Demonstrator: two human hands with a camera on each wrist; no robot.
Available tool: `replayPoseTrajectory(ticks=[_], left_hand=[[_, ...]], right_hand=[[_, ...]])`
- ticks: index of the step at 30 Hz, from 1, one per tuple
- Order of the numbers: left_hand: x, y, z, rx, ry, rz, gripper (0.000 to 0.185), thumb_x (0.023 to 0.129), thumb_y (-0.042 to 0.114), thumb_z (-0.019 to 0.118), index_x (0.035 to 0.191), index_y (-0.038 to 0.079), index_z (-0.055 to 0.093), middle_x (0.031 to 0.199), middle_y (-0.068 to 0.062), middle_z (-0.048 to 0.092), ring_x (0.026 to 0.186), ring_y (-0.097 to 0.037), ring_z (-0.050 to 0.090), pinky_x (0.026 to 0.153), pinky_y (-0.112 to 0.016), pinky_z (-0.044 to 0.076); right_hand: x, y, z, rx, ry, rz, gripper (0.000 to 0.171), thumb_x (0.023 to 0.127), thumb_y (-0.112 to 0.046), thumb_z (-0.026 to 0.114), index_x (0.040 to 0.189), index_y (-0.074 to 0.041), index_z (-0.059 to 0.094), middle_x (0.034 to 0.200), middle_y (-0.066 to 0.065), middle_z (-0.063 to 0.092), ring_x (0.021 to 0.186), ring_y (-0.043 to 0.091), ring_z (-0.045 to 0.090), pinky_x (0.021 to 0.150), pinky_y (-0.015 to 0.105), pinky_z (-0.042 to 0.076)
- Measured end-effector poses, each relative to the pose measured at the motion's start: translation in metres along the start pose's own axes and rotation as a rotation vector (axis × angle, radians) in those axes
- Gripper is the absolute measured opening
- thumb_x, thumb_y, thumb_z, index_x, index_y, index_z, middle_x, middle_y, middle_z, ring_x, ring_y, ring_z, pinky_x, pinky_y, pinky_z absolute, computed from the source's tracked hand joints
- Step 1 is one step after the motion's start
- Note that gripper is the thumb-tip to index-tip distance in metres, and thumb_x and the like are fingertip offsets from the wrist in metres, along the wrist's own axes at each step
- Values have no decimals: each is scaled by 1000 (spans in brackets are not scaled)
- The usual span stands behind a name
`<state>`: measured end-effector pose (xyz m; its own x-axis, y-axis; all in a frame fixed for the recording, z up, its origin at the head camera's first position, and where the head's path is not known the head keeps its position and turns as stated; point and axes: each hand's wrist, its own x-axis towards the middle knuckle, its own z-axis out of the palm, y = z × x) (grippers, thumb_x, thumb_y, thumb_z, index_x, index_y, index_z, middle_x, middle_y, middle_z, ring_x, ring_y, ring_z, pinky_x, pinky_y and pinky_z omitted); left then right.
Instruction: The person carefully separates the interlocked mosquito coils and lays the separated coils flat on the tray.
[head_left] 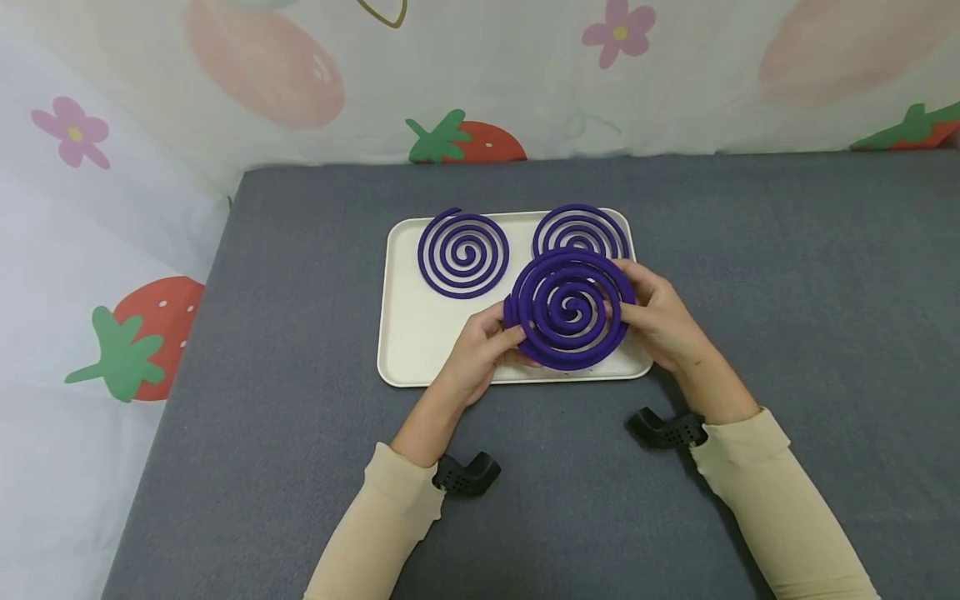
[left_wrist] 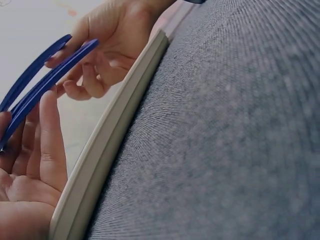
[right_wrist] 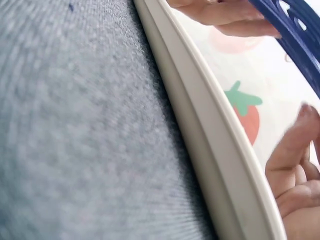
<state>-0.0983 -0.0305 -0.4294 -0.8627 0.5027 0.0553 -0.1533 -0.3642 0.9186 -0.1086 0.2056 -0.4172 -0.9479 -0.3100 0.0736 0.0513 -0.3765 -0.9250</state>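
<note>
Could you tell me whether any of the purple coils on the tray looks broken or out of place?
Nothing looks broken. Two purple coils lie flat on the tray. The left hand and right hand hold the held coil above it; its strands look partly separated, seemingly two nested coils.

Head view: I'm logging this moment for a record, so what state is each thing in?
Held coil: lifted above the tray, gripped at both edges.
Left coil: lying flat on the tray, untouched.
Right coil: flat on the tray, partly hidden behind the held coil.
Tray: resting on the grey surface.
Left hand: gripping the held coil.
Right hand: gripping the held coil.
</note>
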Motion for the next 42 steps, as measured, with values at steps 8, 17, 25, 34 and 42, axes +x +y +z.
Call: replayPoseTrajectory(ticks=[8,17,25,34,42], left_hand=[[0,-1,-2,-88,-31,53,36,96,10,40,121,-14,50,90,0,69,78,-13,67,70,-33,57],[0,4,4,-41,58,-2,36,95,2,43,121,-23,42,89,-1,69,77,-13,68,69,-33,57],[0,3,4,-40,70,-3,33,96,-2,41,122,-22,41,89,-1,69,77,-12,68,68,-28,57],[0,3,4,-24,94,-4,32,95,-1,42,120,-21,43,85,1,69,74,-12,68,66,-27,57],[0,5,6,-33,85,0,33,98,2,38,121,-22,42,86,1,69,75,-12,67,67,-29,57]], right_hand=[[1,1,3,-1,64,-7,31,85,12,60,105,-11,66,93,3,63,76,10,62,62,21,54],[2,-1,8,-52,154,-6,37,85,17,54,104,-14,62,87,1,59,58,6,54,44,16,43],[4,1,11,-57,245,-108,43,80,24,54,105,-11,56,82,3,52,57,6,48,39,17,35],[4,1,12,-50,270,-168,43,79,27,53,100,-9,63,74,3,55,59,8,51,44,15,42],[5,1,10,-176,365,-211,41,77,24,58,95,-10,72,71,0,58,61,8,51,48,16,43]])
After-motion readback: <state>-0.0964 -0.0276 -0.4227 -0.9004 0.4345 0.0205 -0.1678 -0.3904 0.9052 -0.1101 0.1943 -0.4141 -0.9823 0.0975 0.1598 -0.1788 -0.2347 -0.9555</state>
